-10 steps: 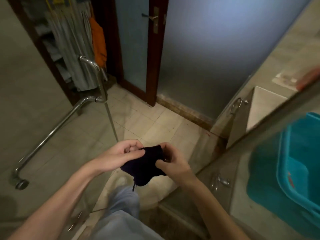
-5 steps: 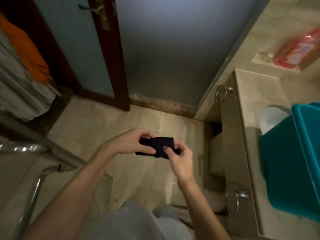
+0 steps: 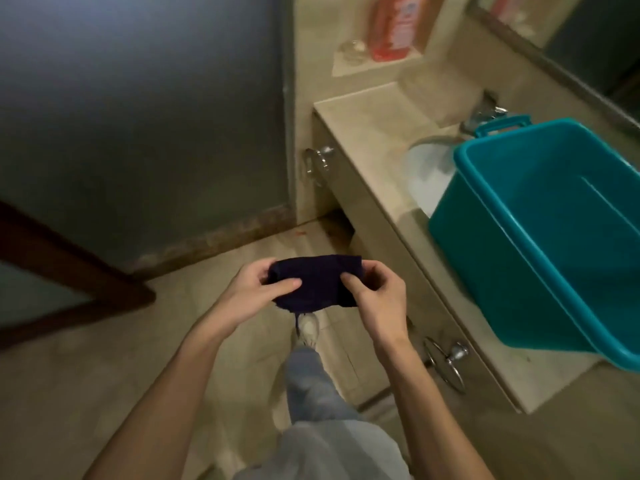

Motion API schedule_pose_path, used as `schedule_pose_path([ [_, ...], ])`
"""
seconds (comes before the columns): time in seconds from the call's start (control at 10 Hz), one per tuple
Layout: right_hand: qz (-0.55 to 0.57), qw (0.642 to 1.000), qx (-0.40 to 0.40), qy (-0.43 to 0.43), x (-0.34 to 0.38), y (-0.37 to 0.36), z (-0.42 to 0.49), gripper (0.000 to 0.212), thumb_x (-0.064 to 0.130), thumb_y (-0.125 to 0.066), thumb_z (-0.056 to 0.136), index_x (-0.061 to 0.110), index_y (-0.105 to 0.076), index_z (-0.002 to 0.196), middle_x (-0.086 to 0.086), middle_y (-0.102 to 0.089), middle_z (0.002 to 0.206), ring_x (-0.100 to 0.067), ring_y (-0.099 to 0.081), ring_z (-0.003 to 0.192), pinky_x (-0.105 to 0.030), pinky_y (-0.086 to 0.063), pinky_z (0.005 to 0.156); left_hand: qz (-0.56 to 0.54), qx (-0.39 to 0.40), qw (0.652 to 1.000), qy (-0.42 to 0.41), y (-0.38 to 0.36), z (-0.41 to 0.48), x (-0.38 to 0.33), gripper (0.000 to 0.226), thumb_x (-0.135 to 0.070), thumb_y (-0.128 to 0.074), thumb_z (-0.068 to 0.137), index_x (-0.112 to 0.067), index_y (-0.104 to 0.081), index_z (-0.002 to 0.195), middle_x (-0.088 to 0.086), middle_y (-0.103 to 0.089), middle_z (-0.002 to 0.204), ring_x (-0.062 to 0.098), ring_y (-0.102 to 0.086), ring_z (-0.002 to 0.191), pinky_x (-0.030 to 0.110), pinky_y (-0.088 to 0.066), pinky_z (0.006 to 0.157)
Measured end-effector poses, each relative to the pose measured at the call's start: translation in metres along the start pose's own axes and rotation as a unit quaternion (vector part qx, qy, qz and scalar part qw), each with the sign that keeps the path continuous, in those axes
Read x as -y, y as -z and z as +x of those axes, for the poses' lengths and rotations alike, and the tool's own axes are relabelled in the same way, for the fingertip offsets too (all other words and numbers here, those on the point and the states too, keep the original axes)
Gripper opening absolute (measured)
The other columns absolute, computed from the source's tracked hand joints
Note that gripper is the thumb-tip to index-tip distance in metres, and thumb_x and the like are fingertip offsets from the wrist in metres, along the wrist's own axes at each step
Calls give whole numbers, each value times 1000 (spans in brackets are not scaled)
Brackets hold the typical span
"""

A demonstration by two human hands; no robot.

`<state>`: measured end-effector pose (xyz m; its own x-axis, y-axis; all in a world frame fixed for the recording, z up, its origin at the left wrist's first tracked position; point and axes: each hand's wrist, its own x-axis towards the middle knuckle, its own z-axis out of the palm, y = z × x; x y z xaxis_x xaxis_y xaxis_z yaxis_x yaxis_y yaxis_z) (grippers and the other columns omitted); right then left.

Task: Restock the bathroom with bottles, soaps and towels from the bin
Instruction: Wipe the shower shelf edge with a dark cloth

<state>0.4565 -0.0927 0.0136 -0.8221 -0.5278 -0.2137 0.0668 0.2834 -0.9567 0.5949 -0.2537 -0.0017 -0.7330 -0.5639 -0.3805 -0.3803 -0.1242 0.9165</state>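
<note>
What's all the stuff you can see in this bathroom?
cloth: 1, dark navy, held between both hands above the floor
bin: 1, teal, on the counter, partly over the sink
bottle: 1, orange-red, wall niche
towel rings: 2, chrome, counter's front
sink: 1, white, in the counter
counter: 1, beige, right side
left hand: 1, grips the cloth's left end
right hand: 1, grips its right end
</note>
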Motion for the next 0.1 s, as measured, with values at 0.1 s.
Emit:
schedule_pose_path([
  [0.1,18,998,-55,-25,-6,4,64,9,15,-72,88,23,-74,92,3,-76,86,-13,-73,82,-37,-61,75,34,30,999,-15,-7,83,-25,21,-14,-76,87,-16,-73,108,-1,-78,101,13,-73,95,25,-58,81],
])
